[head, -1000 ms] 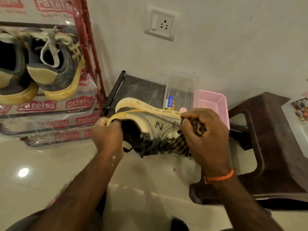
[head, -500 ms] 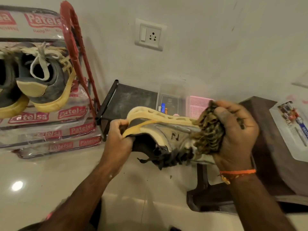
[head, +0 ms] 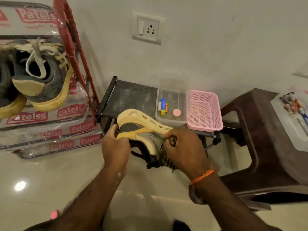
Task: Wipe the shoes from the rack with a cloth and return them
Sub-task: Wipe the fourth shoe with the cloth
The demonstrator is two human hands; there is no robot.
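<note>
Head view: left fingers curled round shoe heel; right fingers around cloth.

I'm looking at a home, likely an entry corner: a shoe rack on the left holds worn sneakers, glossy floor tiles run up to a plain wall with a switch socket, and a low black stand carries a clear tub and pink basket beside a brown plastic stool.
</note>
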